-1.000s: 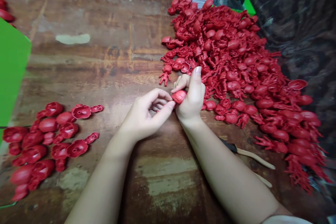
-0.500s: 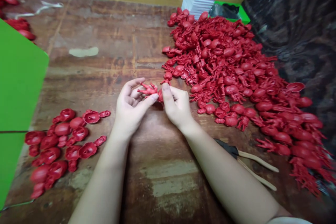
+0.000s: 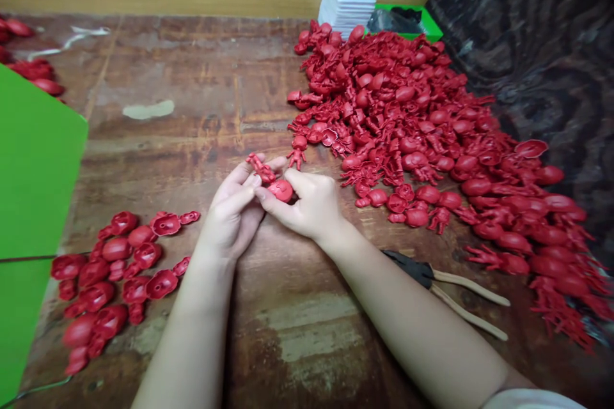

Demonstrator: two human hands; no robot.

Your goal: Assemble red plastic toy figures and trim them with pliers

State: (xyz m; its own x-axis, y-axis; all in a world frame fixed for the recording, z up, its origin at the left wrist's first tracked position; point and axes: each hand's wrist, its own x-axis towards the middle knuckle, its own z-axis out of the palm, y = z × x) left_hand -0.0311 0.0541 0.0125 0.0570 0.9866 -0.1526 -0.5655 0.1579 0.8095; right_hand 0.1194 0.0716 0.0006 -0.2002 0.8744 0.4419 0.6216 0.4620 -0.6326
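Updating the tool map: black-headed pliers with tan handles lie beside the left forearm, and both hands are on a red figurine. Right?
Wrong side: the head view shows the pliers beside the right forearm. Their colours check out, and the left hand and right hand are both on a red figurine.

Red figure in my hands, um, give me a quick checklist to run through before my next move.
1. Red figure held up between both hands: ok.
2. Left hand gripping it: ok.
3. Right hand on its round head: ok.
4. Round head firmly joined to the body: cannot tell, too small and partly covered.
5. Pliers in hand: not ok, they lie beside the right forearm.
6. Smaller left-side group apart from the large heap: ok.
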